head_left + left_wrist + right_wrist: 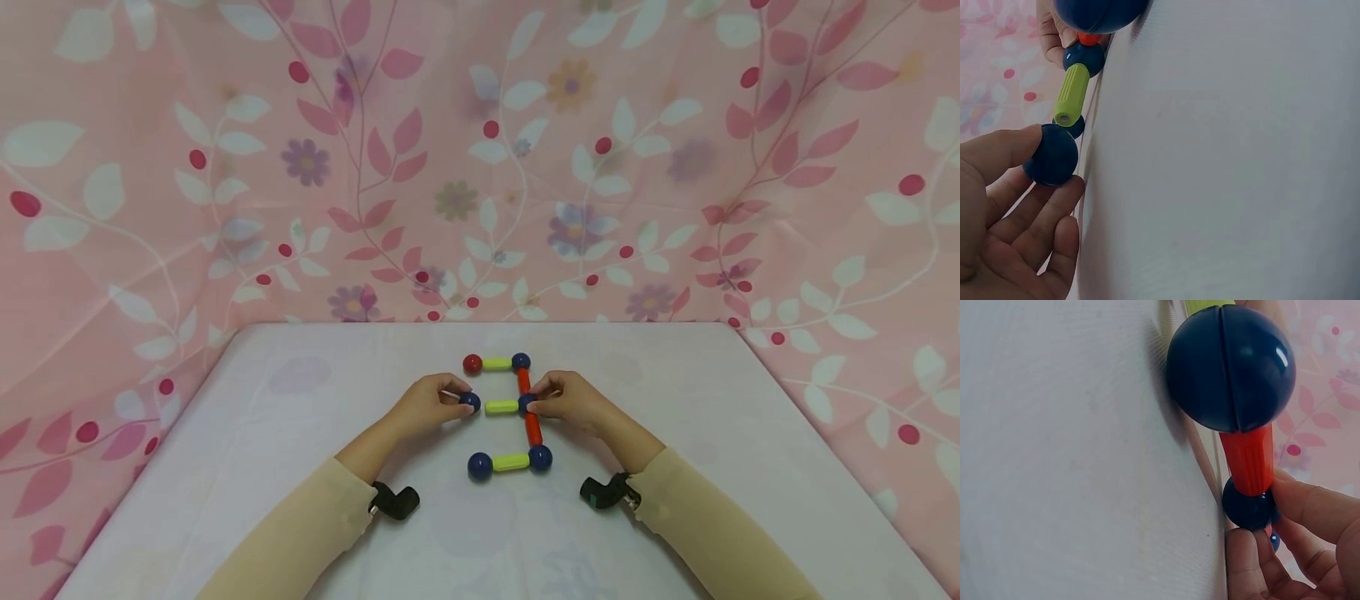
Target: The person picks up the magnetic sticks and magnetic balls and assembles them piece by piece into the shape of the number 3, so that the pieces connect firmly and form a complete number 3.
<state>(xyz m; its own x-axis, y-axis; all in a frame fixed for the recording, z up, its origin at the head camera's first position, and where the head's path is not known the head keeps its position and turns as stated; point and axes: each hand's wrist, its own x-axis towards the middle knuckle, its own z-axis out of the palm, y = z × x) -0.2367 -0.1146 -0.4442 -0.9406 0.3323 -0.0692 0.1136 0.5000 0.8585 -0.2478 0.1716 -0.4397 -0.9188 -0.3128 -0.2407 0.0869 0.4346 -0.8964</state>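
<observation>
My left hand (pixel 433 403) pinches a dark blue ball (pixel 1054 156) between thumb and fingertips. A short gap parts that ball from the free end of the middle yellow-green rod (pixel 502 407). The rod's other end joins a blue ball (pixel 1249 505) that my right hand (pixel 566 398) grips with thumb and fingers. Red rods (pixel 533 430) run from this middle ball to a far blue ball (pixel 521 361) and a near blue ball (pixel 540 458). Together they form an E-like shape, its arms pointing left.
The far yellow-green rod (pixel 497 364) ends in a red ball (pixel 472 364), the near rod (pixel 512 462) in a blue ball (pixel 481 467). All this lies on a white-covered table (pixel 315 433). A pink floral cloth (pixel 450 167) hangs behind and beside it.
</observation>
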